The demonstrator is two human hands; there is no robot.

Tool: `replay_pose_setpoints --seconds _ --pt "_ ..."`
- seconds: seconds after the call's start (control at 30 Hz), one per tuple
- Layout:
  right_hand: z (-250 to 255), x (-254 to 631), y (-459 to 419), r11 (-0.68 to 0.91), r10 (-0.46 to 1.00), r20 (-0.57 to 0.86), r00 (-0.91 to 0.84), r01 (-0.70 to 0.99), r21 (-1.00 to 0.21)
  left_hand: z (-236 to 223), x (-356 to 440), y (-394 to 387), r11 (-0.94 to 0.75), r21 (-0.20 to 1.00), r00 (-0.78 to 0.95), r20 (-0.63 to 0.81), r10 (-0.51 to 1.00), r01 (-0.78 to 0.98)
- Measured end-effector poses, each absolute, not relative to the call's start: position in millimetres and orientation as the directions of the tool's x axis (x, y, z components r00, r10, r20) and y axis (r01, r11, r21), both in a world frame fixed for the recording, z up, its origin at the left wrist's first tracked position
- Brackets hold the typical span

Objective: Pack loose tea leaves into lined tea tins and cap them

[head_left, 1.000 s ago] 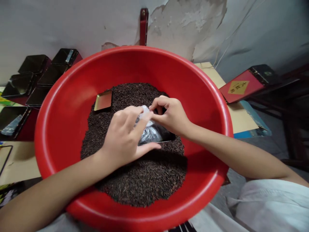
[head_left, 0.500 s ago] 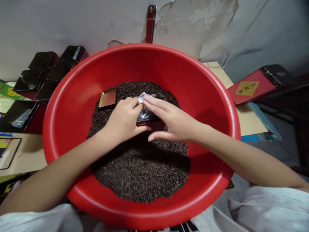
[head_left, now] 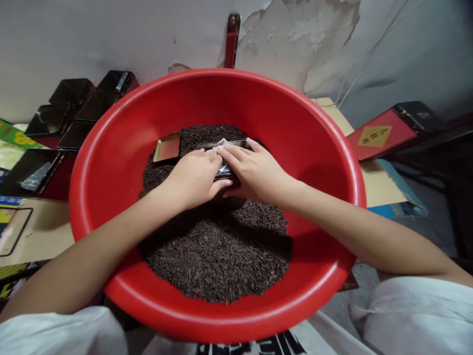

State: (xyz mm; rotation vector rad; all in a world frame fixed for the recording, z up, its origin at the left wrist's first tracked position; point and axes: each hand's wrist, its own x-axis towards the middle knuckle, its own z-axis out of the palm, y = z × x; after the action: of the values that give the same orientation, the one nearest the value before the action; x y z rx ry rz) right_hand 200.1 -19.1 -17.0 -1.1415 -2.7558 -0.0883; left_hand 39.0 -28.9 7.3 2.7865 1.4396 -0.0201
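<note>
A big red plastic basin [head_left: 121, 118] rests on my lap, holding a heap of dark loose tea leaves [head_left: 218, 256]. In the heap stands a small dark tin [head_left: 236, 146] lined with a clear plastic bag [head_left: 223, 143]. My left hand [head_left: 194, 178] grips the tin's near left side, fingers curled over the bag. My right hand [head_left: 254, 172] lies across the tin's right side with fingers pressing the bag down and thumb under the tin's edge. A shiny tin lid [head_left: 167, 148] lies on the leaves just left of the tin.
Several open black tins [head_left: 72, 116] stand in rows at the left by the wall. A red box with a yellow label [head_left: 380, 135] lies at the right on a cardboard sheet [head_left: 380, 185]. A red chair post [head_left: 232, 39] rises behind the basin.
My right hand went from pinching the bag's top to lying flat over it, then closed onto the tin. My left hand stayed on the tin. The bag now sits lower inside the tin.
</note>
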Motion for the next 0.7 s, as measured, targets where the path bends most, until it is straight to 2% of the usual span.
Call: replay_pose_setpoints --seconds 0.13,0.3,0.4,0.47,0.53,0.6,0.63,0.7 --pt "-26 205 -16 0.736 0.663 0.220 -0.716 0.676 -0.020 9 32 -24 -0.564 0.073 0.565 0.015 0.825 0.822" --pt "-16 207 -7 0.757 0.653 0.153 -0.742 0.636 -0.150 4 28 -17 -0.554 0.207 0.547 0.094 0.832 0.807" --pt "-9 207 2 0.732 0.673 0.082 -0.735 0.646 -0.217 -3 27 -8 -0.598 0.262 0.562 0.205 0.802 0.758" --pt "-9 208 7 0.702 0.701 0.050 -0.711 0.677 -0.223 -12 19 5 -0.579 0.306 0.489 0.325 0.809 0.756" --pt "-12 210 12 0.670 0.735 0.049 -0.676 0.713 -0.209 -26 2 24 -0.479 0.355 0.326 0.412 0.851 0.803" --pt "-17 213 15 0.656 0.747 0.046 -0.664 0.723 -0.219 -46 -22 43 -0.321 0.361 0.181 0.370 0.911 0.875" --pt "-19 214 15 0.657 0.743 0.042 -0.668 0.716 -0.235 -57 -35 51 -0.234 0.334 0.134 0.296 0.946 0.913" --pt "-22 215 16 0.661 0.737 0.052 -0.674 0.702 -0.264 -77 -56 61 -0.061 0.221 0.056 0.029 0.998 0.973"
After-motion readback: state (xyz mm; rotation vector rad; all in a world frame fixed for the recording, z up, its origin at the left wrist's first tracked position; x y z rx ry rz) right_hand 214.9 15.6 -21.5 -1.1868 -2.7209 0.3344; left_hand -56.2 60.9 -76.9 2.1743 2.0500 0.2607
